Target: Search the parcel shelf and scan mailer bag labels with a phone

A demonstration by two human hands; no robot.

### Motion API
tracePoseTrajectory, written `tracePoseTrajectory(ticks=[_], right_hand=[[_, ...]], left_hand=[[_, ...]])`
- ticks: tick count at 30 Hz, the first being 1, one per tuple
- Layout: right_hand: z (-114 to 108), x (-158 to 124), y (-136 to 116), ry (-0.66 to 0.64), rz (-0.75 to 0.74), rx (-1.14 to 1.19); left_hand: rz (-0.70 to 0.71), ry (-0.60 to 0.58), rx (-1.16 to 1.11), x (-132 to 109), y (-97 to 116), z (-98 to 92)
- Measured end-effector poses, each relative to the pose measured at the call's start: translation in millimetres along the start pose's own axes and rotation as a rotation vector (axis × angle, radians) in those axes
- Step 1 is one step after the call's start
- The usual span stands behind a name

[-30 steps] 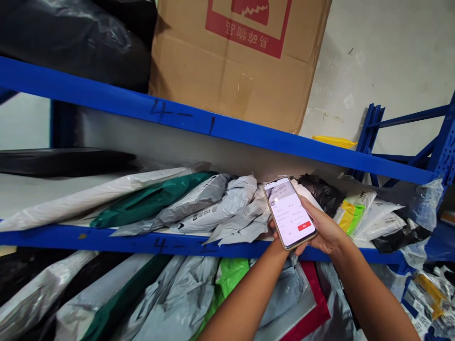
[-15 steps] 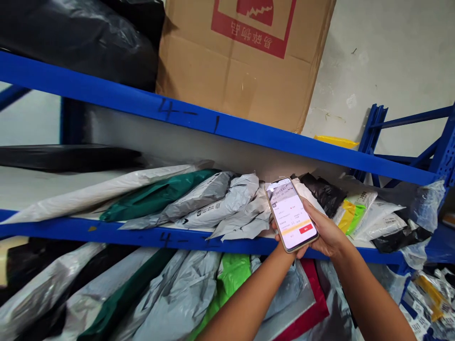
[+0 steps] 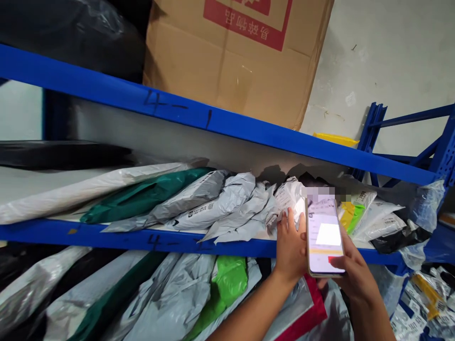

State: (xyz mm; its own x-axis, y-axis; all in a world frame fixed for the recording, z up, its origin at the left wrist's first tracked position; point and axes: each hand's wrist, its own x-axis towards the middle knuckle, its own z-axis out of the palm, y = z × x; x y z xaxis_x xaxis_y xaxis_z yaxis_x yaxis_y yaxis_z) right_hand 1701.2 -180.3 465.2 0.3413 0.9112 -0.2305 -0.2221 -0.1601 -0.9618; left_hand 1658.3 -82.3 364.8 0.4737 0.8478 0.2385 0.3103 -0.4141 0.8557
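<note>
My right hand (image 3: pixel 357 272) grips a smartphone (image 3: pixel 316 239), its screen lit and facing me. The thumb lies over a red button near the bottom of the screen. Left of the phone, my left hand (image 3: pixel 289 248) has its fingers stretched out, their tips at a crumpled white parcel bag (image 3: pixel 287 194) on the middle shelf. Whether those fingers press on the bag I cannot tell. Grey mailer bags (image 3: pixel 245 213) lean just to the left. A black bag behind the phone is partly hidden.
Blue shelf beams (image 3: pixel 199 113) cross the view, marked by hand. Above stands a large cardboard box (image 3: pixel 227 61) beside a black bag (image 3: pixel 71 38). A green mailer (image 3: pixel 149 194) lies on the middle shelf. More bags, including a bright green one (image 3: pixel 227 279), fill the lower shelf.
Both hands were at the phone; my left hand has let go and reached to the white parcel bag. The phone has moved right and down in my right hand, thumb now on the screen.
</note>
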Motion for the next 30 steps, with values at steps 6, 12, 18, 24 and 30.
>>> tracePoseTrajectory(ticks=[6, 12, 18, 24, 30], right_hand=[[-14.4, -14.7, 6.6, 0.226, -0.078, -0.018], [3.8, -21.1, 1.3, 0.25, -0.064, 0.075], [-0.8, -20.4, 6.1, 0.232, -0.059, 0.174], [-14.7, -17.0, 11.0, 0.022, -0.111, 0.249], [-18.8, 12.0, 29.2, 0.007, -0.179, 0.2]], left_hand=[[-0.053, -0.214, 0.277, -3.2, 12.2, -16.6], [-0.03, -0.258, 0.324, -3.4, 9.3, -18.4], [-0.064, -0.228, 0.17, 12.1, 9.2, -38.1], [0.031, -0.166, 0.032, 46.3, -22.2, -36.3], [0.696, 0.566, 0.535, 4.3, -20.4, -41.7]])
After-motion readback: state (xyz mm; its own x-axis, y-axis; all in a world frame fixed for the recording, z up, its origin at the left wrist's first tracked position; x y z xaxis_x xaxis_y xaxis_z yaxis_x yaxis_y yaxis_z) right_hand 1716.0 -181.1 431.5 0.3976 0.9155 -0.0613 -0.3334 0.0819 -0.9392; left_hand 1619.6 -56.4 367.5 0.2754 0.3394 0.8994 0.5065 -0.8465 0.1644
